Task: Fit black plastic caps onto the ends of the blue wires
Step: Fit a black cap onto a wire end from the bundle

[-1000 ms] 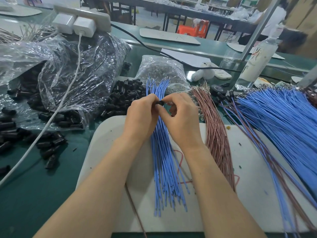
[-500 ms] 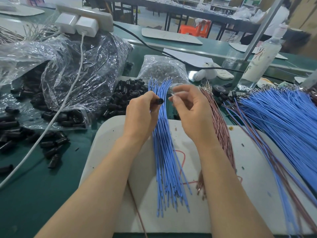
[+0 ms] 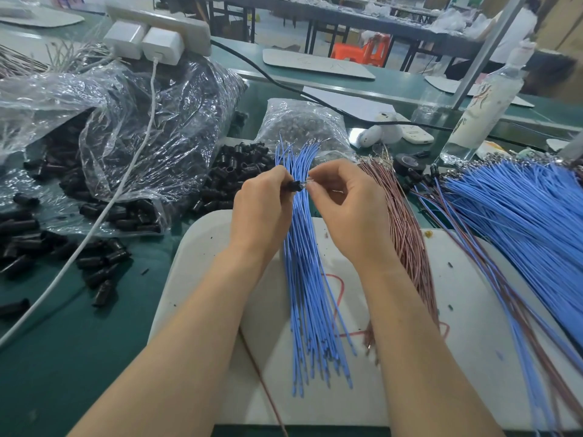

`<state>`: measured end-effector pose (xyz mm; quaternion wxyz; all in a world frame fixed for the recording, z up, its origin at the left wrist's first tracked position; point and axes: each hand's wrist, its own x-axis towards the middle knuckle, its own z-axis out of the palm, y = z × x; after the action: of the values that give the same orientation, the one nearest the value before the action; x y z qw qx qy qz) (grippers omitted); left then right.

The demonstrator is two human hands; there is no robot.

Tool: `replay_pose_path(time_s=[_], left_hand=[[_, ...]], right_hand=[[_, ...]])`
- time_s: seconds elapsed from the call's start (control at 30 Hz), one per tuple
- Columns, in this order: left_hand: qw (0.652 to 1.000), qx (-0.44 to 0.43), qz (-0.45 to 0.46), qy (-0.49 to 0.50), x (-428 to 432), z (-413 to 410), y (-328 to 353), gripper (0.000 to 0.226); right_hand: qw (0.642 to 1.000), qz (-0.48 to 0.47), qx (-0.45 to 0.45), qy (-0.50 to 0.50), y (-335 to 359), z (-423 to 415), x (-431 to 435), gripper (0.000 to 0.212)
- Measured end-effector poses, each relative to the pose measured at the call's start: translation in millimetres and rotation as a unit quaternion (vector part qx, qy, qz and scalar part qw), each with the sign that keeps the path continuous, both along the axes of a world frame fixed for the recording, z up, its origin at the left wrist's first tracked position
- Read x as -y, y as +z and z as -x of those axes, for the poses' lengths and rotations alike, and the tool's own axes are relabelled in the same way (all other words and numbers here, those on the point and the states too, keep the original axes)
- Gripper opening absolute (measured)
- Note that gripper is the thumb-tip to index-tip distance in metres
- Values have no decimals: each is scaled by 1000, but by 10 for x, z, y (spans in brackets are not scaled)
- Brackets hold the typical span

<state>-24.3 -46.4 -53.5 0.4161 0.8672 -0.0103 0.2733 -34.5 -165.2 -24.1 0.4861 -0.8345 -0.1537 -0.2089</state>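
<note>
Black cap (image 3: 296, 185) pinched in left hand (image 3: 262, 209) | right hand (image 3: 347, 212) pinches wire terminal (image 3: 310, 182)

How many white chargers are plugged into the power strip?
2. Both sit side by side on the power strip, far left: the left charger and the right charger, which has a white cable. None seems hidden.
</note>
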Motion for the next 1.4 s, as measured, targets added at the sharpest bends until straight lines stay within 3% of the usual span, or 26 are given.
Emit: replay_pose_path(time_s=[0.4,0.57,0.8,1.0,1.4], left_hand=[[998,-21,-55,7,25,17,15,11],[997,-34,-60,-24,19,1,-14,9],[992,-51,-16,-114,9,-17,-3,14],[992,-46,-20,-112,5,0,19,11],[993,-7,-48,-105,26,10,2,10]], right_hand=[[995,74,61,-40,-75,-5,-67,3],[996,56,38,-60,-83,-57,23,4],[992,-71,-95,-51,-118,-175,189,9],[946,-268,-184,7,-144,-198,178,18],[912,-336,-233,26,-212,-217,122,13]])
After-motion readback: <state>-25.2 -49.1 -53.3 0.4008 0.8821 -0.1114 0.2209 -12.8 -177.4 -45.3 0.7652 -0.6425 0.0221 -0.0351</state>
